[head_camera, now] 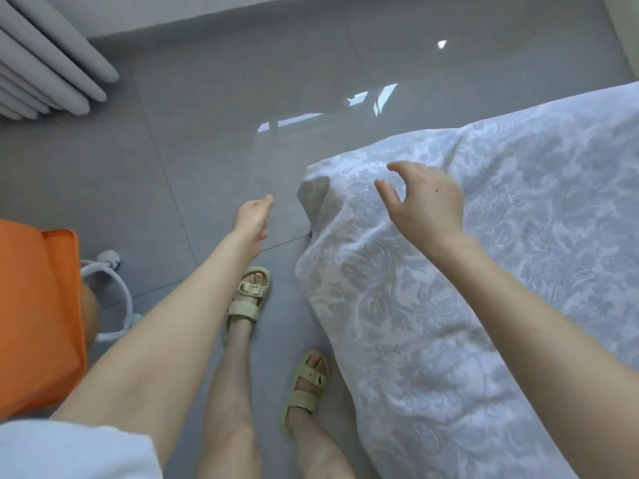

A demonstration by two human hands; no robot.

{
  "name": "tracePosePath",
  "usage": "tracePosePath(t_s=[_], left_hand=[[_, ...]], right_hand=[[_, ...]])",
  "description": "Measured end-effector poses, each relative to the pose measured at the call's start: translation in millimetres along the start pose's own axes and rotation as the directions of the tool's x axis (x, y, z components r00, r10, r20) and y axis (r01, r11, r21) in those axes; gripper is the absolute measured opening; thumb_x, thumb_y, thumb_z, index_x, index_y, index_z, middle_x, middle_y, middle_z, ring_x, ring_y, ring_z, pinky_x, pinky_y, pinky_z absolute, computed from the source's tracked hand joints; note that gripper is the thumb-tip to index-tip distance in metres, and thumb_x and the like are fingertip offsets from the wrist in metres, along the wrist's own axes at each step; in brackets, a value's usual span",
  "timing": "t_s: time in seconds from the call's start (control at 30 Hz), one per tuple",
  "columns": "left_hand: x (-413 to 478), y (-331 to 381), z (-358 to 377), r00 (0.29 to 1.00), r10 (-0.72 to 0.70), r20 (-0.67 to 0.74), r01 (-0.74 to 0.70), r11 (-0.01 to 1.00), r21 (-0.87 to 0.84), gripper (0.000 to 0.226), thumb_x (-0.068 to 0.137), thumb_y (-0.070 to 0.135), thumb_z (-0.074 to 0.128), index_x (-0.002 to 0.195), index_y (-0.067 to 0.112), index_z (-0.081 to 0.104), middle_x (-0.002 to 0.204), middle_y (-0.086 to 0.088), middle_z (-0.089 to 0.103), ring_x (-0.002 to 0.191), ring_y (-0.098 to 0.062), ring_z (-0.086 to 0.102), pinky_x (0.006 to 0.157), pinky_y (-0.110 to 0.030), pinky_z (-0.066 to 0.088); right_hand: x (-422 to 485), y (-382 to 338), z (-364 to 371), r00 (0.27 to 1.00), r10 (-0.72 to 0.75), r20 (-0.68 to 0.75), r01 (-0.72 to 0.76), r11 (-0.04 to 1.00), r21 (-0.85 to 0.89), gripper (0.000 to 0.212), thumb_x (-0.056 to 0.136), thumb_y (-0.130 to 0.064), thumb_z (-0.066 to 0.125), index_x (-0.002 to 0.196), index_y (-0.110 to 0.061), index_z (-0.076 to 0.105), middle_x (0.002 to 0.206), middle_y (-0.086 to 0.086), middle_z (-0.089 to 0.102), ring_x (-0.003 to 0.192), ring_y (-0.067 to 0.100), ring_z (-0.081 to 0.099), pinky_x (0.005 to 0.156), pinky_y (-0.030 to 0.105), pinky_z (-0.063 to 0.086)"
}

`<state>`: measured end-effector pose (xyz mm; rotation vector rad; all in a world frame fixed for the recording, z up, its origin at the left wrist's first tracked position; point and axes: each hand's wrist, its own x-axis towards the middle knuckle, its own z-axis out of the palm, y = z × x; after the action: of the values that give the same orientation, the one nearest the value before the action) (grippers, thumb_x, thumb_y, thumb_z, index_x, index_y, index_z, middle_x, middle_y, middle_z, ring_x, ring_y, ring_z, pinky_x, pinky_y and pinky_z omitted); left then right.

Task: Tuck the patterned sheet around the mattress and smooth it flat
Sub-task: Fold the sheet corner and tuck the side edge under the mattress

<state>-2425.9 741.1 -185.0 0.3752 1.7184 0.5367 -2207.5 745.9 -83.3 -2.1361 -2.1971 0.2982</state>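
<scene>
The patterned sheet (pixel 518 236), white with a pale blue-grey floral print, covers the mattress on the right and hangs down over its corner and near side in loose wrinkles. My right hand (pixel 427 198) hovers just above the sheet near that corner, fingers spread and loosely curved, holding nothing. My left hand (pixel 254 217) hangs over the floor to the left of the corner, apart from the sheet, its fingers relaxed and empty. The mattress itself is hidden under the sheet.
Glossy grey floor tiles (pixel 207 115) stretch ahead. An orange object (pixel 38 316) and a white ring-shaped stand (pixel 114 288) sit at the left. Grey pleated curtains (pixel 41 60) hang at the top left. My sandalled feet (pixel 249 299) stand beside the bed.
</scene>
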Motion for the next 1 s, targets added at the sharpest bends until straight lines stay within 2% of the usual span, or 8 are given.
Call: tracePosePath(t_s=[0.13,0.33,0.4,0.47,0.53,0.73,0.83,1.0], left_hand=[[29.6,20.6,9.5,0.962,-0.204,0.183,0.207,0.978,0.005,0.054,0.095,0.05,0.04,0.131,0.011,0.045,0.12,-0.012,0.05,0.111,-0.026,0.049,0.095,-0.037,0.041],[53.0,49.4,31.4,0.911,-0.207,0.357,0.179,0.978,0.111,0.055,0.099,0.046,0.035,0.142,0.011,0.036,0.149,-0.005,0.036,0.136,-0.021,0.033,0.104,-0.027,0.028],[60.0,55.4,35.5,0.903,-0.131,0.41,0.092,0.989,0.114,0.049,0.101,0.039,0.035,0.139,0.009,0.041,0.147,-0.003,0.04,0.131,-0.016,0.038,0.093,-0.02,0.03],[66.1,59.0,37.6,0.892,-0.07,0.446,0.016,0.992,0.124,0.043,0.1,0.037,0.038,0.13,0.01,0.052,0.139,-0.002,0.049,0.115,-0.011,0.045,0.081,-0.015,0.035],[70.8,58.0,41.2,0.877,-0.045,0.478,-0.043,0.984,0.172,0.042,0.097,0.043,0.041,0.122,0.014,0.06,0.132,0.002,0.055,0.111,-0.01,0.048,0.089,-0.021,0.039],[63.0,60.0,59.8,0.815,-0.122,0.566,-0.077,0.946,0.315,0.053,0.085,0.065,0.045,0.099,0.017,0.063,0.09,0.007,0.056,0.088,-0.014,0.05,0.079,-0.028,0.039],[61.8,66.7,67.3,0.827,-0.141,0.544,-0.088,0.924,0.373,0.087,0.06,0.086,0.044,0.107,0.017,0.07,0.108,0.003,0.068,0.103,-0.015,0.06,0.096,-0.033,0.044],[48.5,79.8,59.7,0.912,-0.008,0.411,-0.182,0.888,0.422,0.035,0.066,0.045,0.058,0.054,0.015,0.047,0.06,-0.002,0.05,0.065,-0.022,0.05,0.063,-0.029,0.034]], right_hand=[[76.6,-24.5,35.0,0.974,-0.004,0.227,0.051,0.978,-0.202,0.055,0.093,-0.051,0.044,0.13,-0.011,0.048,0.13,0.009,0.056,0.122,0.03,0.046,0.102,0.042,0.029],[136.0,-30.4,67.1,0.69,0.172,0.703,0.06,0.954,-0.293,0.036,0.084,-0.052,0.056,0.092,-0.018,0.063,0.094,0.004,0.066,0.103,0.028,0.058,0.108,0.047,0.021],[124.5,-27.3,61.1,0.747,0.062,0.662,0.069,0.983,-0.171,0.022,0.086,-0.033,0.06,0.075,-0.015,0.064,0.076,0.002,0.064,0.087,0.029,0.062,0.093,0.038,0.035],[99.1,-13.6,38.4,0.934,-0.158,0.321,0.183,0.982,-0.049,0.02,0.085,-0.021,0.058,0.068,-0.012,0.063,0.065,0.002,0.06,0.072,0.028,0.06,0.088,0.037,0.039],[68.3,7.0,-0.1,0.961,-0.255,0.104,0.25,0.966,0.061,0.02,0.086,-0.019,0.056,0.069,-0.01,0.062,0.066,-0.001,0.061,0.069,0.019,0.055,0.089,0.037,0.039],[33.1,39.0,-35.4,0.906,-0.197,0.375,0.166,0.98,0.114,0.032,0.084,-0.038,0.049,0.068,-0.017,0.068,0.074,-0.011,0.067,0.075,0.005,0.056,0.083,0.02,0.037],[53.9,27.5,-15.1,0.894,-0.211,0.395,0.188,0.978,0.096,0.027,0.08,-0.035,0.054,0.065,-0.017,0.068,0.068,-0.008,0.065,0.064,0.017,0.063,0.063,0.03,0.047],[71.8,11.6,-17.7,0.926,-0.23,0.299,0.201,0.972,0.126,0.023,0.082,-0.026,0.057,0.066,-0.012,0.066,0.065,-0.002,0.062,0.061,0.022,0.058,0.06,0.027,0.038]])
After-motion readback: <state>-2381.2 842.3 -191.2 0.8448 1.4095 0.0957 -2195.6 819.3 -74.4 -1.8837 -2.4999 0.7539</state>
